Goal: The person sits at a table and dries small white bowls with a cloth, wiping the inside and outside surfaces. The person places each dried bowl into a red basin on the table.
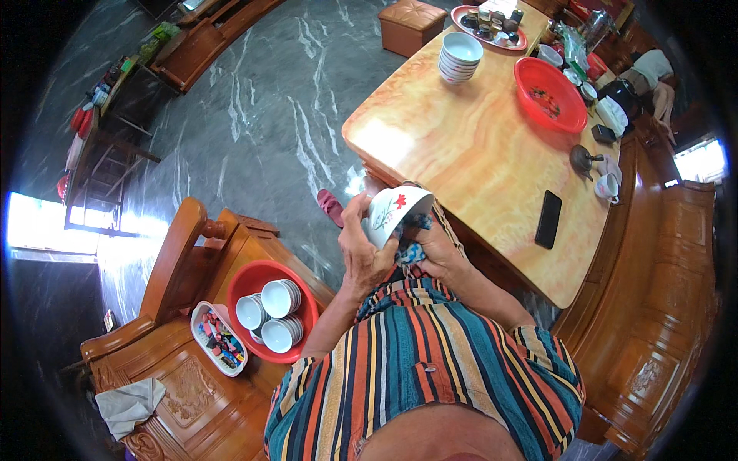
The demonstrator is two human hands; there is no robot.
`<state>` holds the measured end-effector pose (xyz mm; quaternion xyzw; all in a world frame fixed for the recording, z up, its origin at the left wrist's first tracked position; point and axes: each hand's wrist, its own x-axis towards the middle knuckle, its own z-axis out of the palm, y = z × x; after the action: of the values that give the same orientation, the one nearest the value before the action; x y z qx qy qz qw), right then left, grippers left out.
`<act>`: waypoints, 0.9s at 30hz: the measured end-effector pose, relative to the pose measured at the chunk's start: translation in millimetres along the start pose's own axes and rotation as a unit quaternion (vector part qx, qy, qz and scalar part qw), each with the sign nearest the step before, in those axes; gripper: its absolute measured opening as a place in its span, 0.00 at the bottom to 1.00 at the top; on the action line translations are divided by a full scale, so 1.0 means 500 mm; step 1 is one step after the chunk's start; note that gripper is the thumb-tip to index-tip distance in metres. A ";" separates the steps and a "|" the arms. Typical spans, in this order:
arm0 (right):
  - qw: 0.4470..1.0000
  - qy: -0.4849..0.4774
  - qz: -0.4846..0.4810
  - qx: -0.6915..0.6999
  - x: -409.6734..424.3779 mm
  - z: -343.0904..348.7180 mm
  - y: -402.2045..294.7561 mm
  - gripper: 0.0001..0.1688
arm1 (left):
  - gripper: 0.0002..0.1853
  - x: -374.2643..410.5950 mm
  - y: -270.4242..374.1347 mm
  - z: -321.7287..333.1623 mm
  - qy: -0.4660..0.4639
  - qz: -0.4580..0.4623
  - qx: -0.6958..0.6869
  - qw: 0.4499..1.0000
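In front of my lap I hold a white bowl [387, 214] with a red flower and green stems on its outside, tilted on its side. My left hand [364, 245] grips it around the base and wall. My right hand [436, 248] holds a blue patterned cloth [411, 248] against the bowl's rim side; the fingers are partly hidden by cloth and bowl. To my left, a red plastic basin [237, 282] on the wooden bench contains three stacks of white bowls [280, 298]. Another stack of bowls [461, 55] stands on the table toward its far end.
On the marble-patterned table [461, 150] lie a black phone [548, 219], a red basin [522, 86], a cup [606, 188] and a tray of tea things [522, 41]. A white basket [242, 369] of small items and a cloth [130, 403] rest on the bench [196, 397]. Another person [654, 72] is at far right.
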<state>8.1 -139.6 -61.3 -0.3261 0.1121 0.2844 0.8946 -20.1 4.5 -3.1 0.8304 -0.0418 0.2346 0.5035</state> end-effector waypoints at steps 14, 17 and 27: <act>0.592 -0.088 -0.426 -0.679 -0.037 0.036 -0.122 0.22 | 0.47 0.003 -0.005 0.001 -0.147 -0.024 0.038 0.988; 0.490 -0.174 -0.477 -0.708 -0.038 0.068 -0.126 0.20 | 0.48 0.007 0.008 0.002 -0.152 0.000 0.071 0.986; 0.799 -0.079 -0.310 -0.510 -0.009 0.026 -0.083 0.23 | 0.47 -0.006 -0.021 0.004 -0.058 -0.037 0.006 0.998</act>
<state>28.9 -159.2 -28.0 -0.7286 -0.2270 0.0329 0.6454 -19.1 7.7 -13.8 0.8468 -0.0385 0.1672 0.5034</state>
